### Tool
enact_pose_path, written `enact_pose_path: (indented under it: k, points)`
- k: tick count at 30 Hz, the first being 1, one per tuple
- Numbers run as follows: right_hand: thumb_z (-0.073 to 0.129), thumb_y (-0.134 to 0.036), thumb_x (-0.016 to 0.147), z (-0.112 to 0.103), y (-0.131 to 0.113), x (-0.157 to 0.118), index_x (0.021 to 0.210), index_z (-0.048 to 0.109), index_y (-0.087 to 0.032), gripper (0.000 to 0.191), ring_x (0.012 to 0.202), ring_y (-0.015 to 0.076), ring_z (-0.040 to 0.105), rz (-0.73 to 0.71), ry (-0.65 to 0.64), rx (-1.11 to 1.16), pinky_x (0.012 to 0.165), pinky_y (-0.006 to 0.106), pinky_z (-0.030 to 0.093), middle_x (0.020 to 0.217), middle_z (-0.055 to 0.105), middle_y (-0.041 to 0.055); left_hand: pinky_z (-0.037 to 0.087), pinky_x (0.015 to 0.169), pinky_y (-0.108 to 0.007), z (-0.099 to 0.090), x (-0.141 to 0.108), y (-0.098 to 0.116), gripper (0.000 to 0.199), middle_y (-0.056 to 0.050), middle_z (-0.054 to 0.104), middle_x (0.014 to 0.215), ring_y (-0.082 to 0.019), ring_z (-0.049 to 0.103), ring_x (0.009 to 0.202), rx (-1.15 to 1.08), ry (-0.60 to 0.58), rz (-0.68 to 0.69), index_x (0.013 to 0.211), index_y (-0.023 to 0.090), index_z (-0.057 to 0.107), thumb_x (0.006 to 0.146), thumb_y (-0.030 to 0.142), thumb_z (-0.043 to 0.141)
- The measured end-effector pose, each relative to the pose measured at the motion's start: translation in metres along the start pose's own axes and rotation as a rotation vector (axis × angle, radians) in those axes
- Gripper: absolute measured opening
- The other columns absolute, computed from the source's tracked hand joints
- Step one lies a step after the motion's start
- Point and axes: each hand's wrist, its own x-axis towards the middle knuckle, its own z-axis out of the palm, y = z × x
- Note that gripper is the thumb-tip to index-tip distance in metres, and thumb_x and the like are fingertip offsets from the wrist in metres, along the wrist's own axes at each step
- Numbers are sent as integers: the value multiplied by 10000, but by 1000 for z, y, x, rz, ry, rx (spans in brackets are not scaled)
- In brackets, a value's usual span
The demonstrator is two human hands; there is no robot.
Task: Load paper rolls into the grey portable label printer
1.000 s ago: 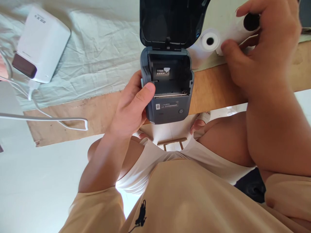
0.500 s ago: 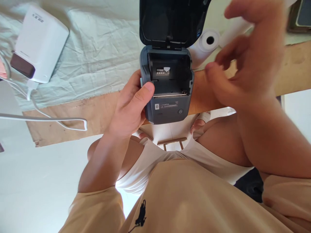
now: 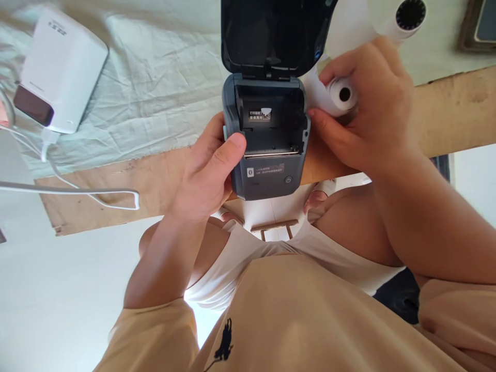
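Moved since the earlier frame: right hand [image 3: 382, 103], from above the board to the narrow-cored white roll [image 3: 323, 101]. Roll between thumb and index finger, thumb at 8 o'clock of its end face, index finger at 10; other fingers bent together. Left hand [image 3: 201, 175]: clamped on dark printer [image 3: 265, 181] at 8 o'clock, thumb on rim, fingertips hidden; lid [image 3: 275, 36] open at 12. From printer: narrow-cored roll at 2, wide-cored roll [image 3: 382, 23] farther out; white power bank [image 3: 64, 67] at 10, cable attached.
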Motion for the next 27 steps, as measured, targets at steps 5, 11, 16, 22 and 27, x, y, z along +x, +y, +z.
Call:
enact_pose_path:
  k: [5,11,16,22,27]
  points:
    - [605,-74,712,-2,-2,0,1297,503,-307,638,1010,199,669,-34,-81,104,826,350,569,1144,691,17,562,645,-321,-3,1,2,314,-51,756,1154,-295,716,1220,-11,-22,-6,1157,251,684,990,513,641]
    - [675,-146,780,-3,-1,-2,1283,573,-285,532,990,207,677,6,-29,20,827,364,588,1161,694,41,627,875,-430,-2,0,2,318,-76,759,1220,-357,655,1329,-13,-15,7,1149,266,709,972,524,656]
    - [626,-96,707,-1,0,-3,1367,511,-309,704,1061,226,662,-54,-94,85,940,407,586,1232,679,46,634,861,-436,6,2,-8,355,-94,771,1158,-381,653,1327,-19,85,46,1131,245,692,955,550,652]
    - [660,-211,812,2,-6,-1,1231,571,-346,449,1061,218,655,11,-9,-16,925,425,572,1091,634,18,615,743,-383,5,2,-6,390,-92,773,1170,-375,669,1288,3,105,36,1126,246,687,947,589,642]
    - [598,-189,856,-3,-6,-3,1336,417,-455,578,1240,223,626,117,-14,150,1008,439,555,1292,570,-36,604,691,-374,-1,-1,-3,363,-86,771,1165,-380,664,1298,5,-14,10,1146,271,705,952,574,651]
